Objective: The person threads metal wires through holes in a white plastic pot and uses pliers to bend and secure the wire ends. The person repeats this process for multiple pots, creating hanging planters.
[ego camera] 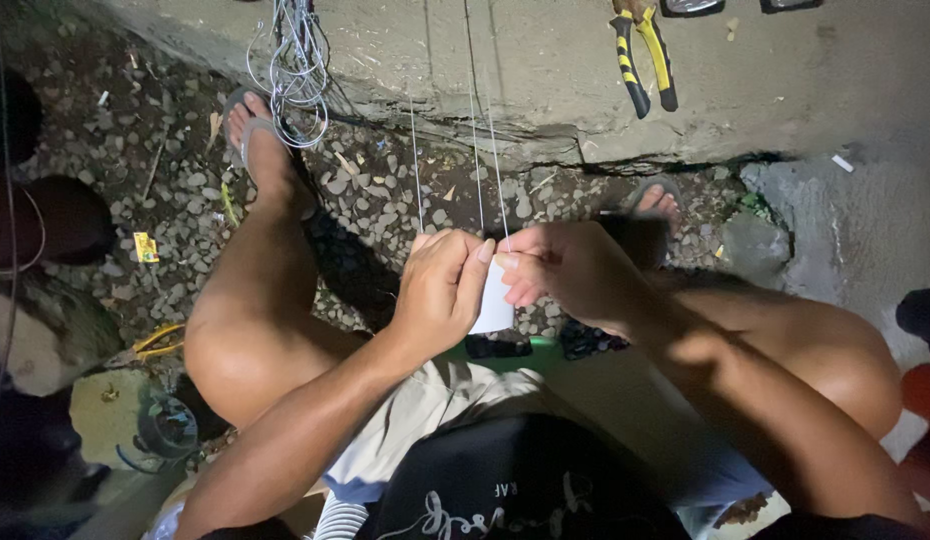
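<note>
A small white block (495, 300) is held between the knees, above the gravel ground (385, 200), and it is pinched from both sides. Three thin wires (475, 150) run taut from it up to the concrete ledge (545, 70), where they are lost from view. The left hand (440, 290) is pressed closed around the near edge of the block, with its fingertips at the point where the wires enter. The right hand (570, 270) is closed on the opposite edge, thumb and forefinger pinched at the same point.

Several risks can be judged from this. The wires are fine and under tension; should the block be pulled too hard or twisted, a wire could be snapped or drawn out of its seat. The light is poor, so one wire could easily be mistaken for another. If the grip were loosened, the block could be dropped into the gravel and small parts lost among the stones. A coil of spare wire (295, 70) hangs by the left foot (260, 145) and could be snagged by it. The yellow-handled pliers (640, 50) lie on the ledge, well apart from both hands.
</note>
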